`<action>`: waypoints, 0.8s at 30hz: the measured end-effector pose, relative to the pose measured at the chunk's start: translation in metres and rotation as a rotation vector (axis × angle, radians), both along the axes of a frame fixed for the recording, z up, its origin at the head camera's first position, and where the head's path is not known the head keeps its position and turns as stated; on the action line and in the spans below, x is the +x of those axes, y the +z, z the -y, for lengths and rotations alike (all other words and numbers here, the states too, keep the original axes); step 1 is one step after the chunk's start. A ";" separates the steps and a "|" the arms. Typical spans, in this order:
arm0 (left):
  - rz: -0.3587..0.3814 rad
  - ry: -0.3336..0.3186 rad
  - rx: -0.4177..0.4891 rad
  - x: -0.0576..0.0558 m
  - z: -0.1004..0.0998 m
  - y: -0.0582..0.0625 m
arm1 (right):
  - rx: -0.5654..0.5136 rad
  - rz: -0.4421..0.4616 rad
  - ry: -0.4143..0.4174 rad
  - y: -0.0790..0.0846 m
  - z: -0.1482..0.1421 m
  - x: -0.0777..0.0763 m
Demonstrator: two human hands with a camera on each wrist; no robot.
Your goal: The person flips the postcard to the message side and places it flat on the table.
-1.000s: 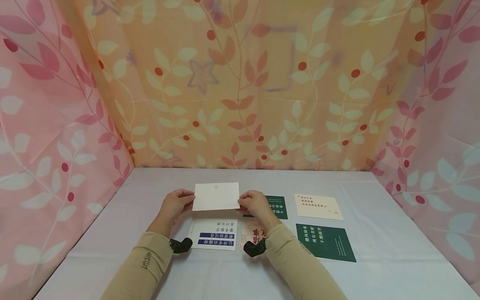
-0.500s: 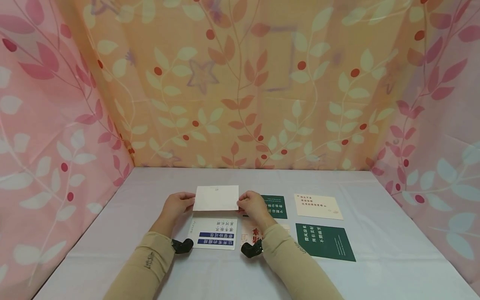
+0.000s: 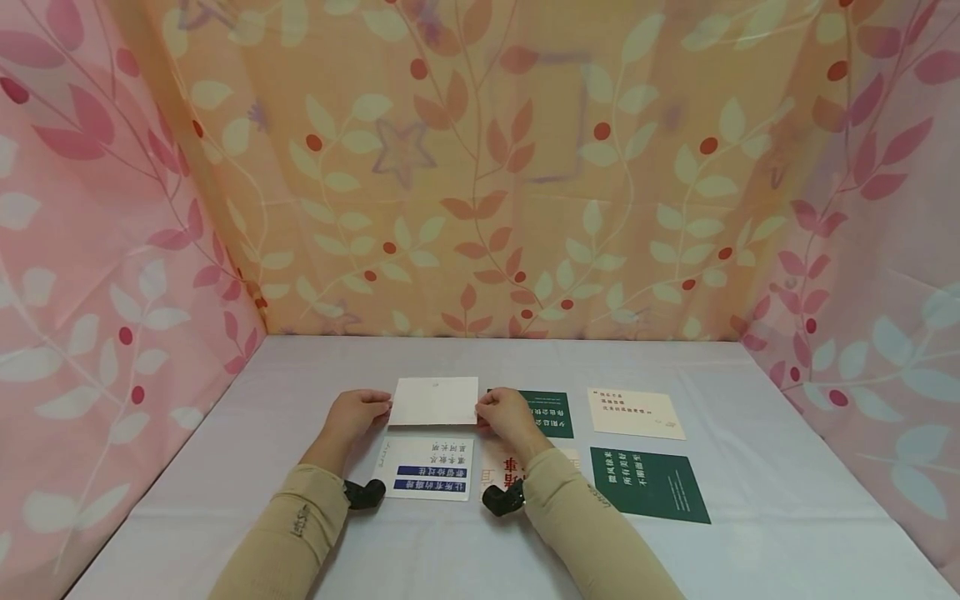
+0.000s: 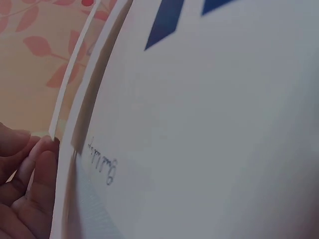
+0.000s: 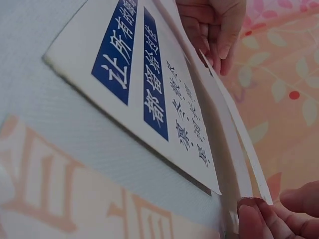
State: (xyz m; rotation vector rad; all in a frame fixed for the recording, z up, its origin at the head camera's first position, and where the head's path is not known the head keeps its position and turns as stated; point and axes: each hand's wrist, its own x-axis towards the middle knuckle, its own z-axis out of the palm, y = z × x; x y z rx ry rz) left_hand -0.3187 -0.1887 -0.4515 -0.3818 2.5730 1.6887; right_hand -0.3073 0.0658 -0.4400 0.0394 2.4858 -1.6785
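A plain off-white card (image 3: 435, 402) with a tiny mark near its far edge is held low over the table. My left hand (image 3: 358, 418) pinches its left edge, and my right hand (image 3: 510, 417) pinches the right edge. In the right wrist view, the held card (image 5: 247, 149) shows as a thin strip, with another pale edge close under it. Just nearer lies a white card with two blue bands (image 3: 431, 472). A cream card with red lettering (image 3: 497, 468) lies right of that, partly hidden by my right wrist.
A dark green card (image 3: 555, 412) lies beyond my right hand, partly covered by it. Farther right are a cream card with small red writing (image 3: 637, 414) and a larger green card (image 3: 651, 486). Patterned cloth (image 3: 480, 167) rises behind the white-covered table (image 3: 225, 467).
Both hands have brought the off-white card slightly lower, and its far edge has dropped in the head view. The grip on both sides is the same, and the other cards stay put.
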 end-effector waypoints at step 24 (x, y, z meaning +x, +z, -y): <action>0.088 -0.012 -0.047 -0.001 -0.002 -0.002 | 0.031 0.134 0.016 0.002 -0.001 0.004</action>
